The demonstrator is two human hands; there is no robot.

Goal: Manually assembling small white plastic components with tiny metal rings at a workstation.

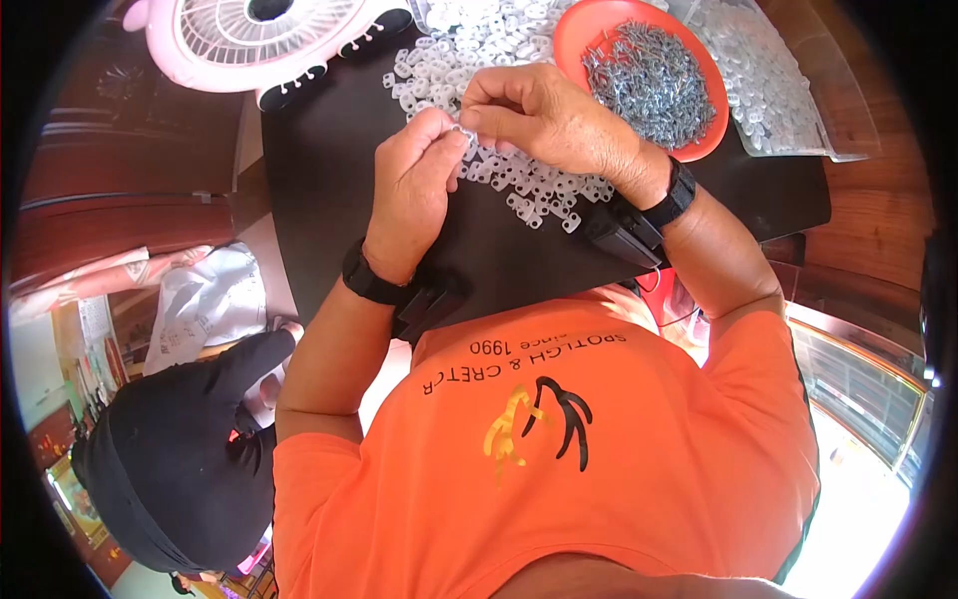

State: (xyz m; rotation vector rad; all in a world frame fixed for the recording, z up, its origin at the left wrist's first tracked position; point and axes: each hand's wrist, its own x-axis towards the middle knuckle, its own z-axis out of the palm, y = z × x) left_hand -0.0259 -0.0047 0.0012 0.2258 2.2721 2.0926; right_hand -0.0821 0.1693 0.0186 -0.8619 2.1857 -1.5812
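White plastic clip (pixel 465 134) pinched between left hand (pixel 411 185) and right hand (pixel 544 118) fingertips

Single head view looks steeply down, close over the dark table (pixel 329 190); fisheye-bent edges.

Nails (pixel 651 82) in bowl (pixel 577 32), probably right of clips (pixel 529 185)

A dark table (pixel 319 180) stands beside reddish-brown wooden furniture (pixel 120 200), daylight below.
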